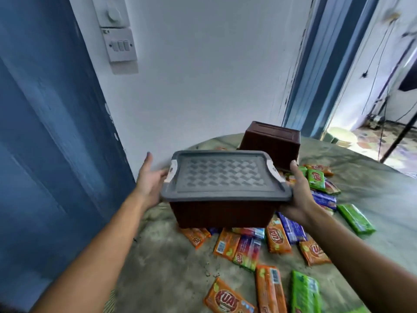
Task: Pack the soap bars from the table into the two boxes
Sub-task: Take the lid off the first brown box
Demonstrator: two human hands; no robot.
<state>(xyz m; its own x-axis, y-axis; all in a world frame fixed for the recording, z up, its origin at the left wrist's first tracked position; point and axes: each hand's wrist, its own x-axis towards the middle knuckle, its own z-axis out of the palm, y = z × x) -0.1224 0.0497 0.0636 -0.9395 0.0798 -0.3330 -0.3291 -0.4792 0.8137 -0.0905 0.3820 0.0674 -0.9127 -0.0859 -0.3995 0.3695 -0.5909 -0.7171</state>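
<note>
A brown box with a grey patterned lid (223, 175) is held above the table between both hands. My left hand (150, 181) lies against the box's left end with its thumb sticking up free; its fingertips are hidden by the lid's rim. My right hand (297, 195) grips the right end, thumb on the lid's latch and fingers under the box. A second brown box (270, 143) stands behind it near the table's far edge. Several wrapped soap bars lie scattered below and to the right: orange (277, 238), green (356, 219) and blue (293, 229).
The round grey-green table (162, 263) stands against a white wall (203, 86), with a blue door (45, 154) on the left. An open doorway (361, 109) is at the back right. More soap bars (230, 299) lie near the table's front edge.
</note>
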